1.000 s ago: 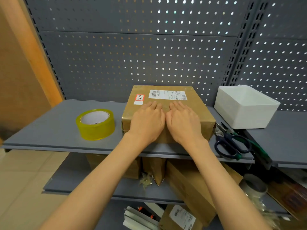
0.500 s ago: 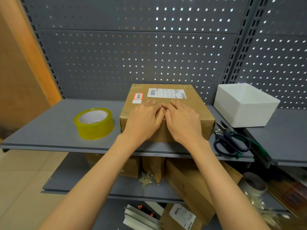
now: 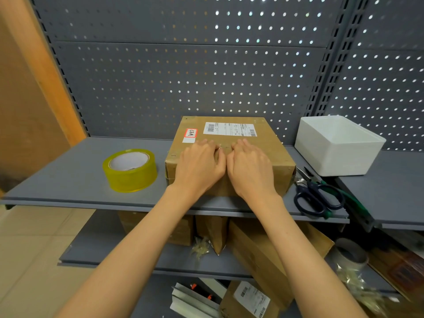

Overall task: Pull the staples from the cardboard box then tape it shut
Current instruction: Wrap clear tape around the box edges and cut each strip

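head view: both hands [image 3: 226, 166] on box [image 3: 263, 145]

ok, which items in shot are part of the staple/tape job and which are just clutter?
Job:
cardboard box, both hands on its top: left hand, right hand
tape roll
scissors and green-handled pliers, probably

Clutter:
white bin
boxes on the lower shelf

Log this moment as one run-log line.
stage: staple pulling | left hand: on cardboard box top, fingers curled at centre seam | right hand: same | tape roll: untouched, left of box | scissors: right, on shelf
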